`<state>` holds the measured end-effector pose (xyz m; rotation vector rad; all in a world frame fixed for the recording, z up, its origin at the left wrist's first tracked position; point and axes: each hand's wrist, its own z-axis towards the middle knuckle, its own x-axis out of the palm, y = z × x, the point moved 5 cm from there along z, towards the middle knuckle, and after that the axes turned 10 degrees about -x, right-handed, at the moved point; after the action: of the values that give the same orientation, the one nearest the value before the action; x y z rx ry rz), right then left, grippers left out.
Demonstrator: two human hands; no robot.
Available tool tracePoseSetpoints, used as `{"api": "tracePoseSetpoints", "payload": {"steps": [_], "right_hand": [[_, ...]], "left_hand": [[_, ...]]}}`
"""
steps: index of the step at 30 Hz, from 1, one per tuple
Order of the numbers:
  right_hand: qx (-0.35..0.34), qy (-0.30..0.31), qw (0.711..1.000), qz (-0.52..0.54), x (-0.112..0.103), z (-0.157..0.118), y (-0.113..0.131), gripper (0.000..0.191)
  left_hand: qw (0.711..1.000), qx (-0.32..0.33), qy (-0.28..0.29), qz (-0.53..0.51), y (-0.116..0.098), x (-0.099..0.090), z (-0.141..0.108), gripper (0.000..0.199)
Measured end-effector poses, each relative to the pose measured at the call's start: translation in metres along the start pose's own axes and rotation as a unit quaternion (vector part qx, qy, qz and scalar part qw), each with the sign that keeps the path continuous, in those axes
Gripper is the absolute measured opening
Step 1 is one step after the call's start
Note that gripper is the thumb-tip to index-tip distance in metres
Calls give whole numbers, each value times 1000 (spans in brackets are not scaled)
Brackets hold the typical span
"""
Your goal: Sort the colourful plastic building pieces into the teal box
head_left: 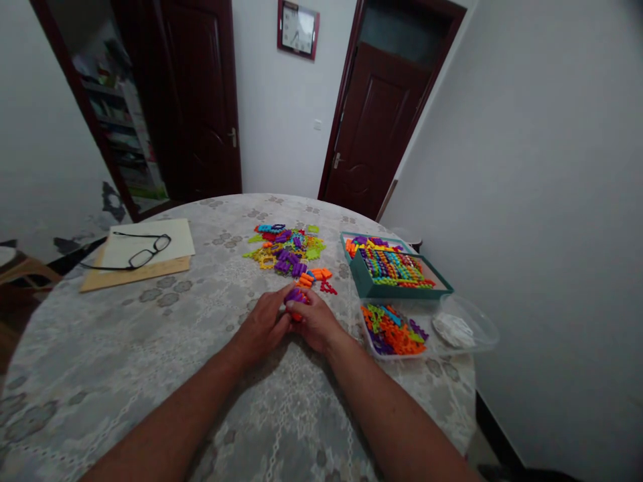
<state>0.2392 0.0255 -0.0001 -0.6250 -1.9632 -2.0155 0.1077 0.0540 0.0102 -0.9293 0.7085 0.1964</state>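
Note:
Both hands meet at the middle of the table, fingers closed round a small purple and red-orange plastic piece (296,296). My left hand (264,321) grips it from the left, and my right hand (315,320) holds it from the right with the thumb on top. The fingers hide its lower part. Just beyond the hands lie orange pieces (305,280) and a red piece (328,288). Farther back is a loose pile of purple, yellow, green and blue pieces (289,248).
To the right stand a green box (389,292) of rowed coloured pieces, a clear tub (394,331) of mixed pieces and a transparent lid (477,325) holding a white item. Glasses (143,258) rest on papers (175,237) at the left.

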Motion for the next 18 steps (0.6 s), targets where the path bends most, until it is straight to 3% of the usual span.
{"api": "tracePoseSetpoints", "payload": {"steps": [3, 6, 11, 15, 16, 18], "right_hand": [[-11, -21, 1000, -16, -1, 2, 4, 54], [-21, -36, 998, -56, -3, 1, 25, 48], [-83, 23, 975, -206, -10, 9, 105, 48], [-152, -5, 921, -358, -51, 52, 178, 51], [-148, -34, 900, -410, -68, 67, 192, 51], [-116, -108, 830, -535, -102, 95, 215, 45]], "left_hand": [[1000, 19, 1, -6, -5, 0, -3, 60], [1000, 14, -14, -16, -9, -5, -3, 57], [999, -25, -26, -8, 1, -6, 2, 43], [999, -40, -17, 3, 11, 1, 4, 37], [999, -42, -18, 4, 12, 2, 3, 36], [999, -45, -18, 5, 13, 3, 3, 34]]}}
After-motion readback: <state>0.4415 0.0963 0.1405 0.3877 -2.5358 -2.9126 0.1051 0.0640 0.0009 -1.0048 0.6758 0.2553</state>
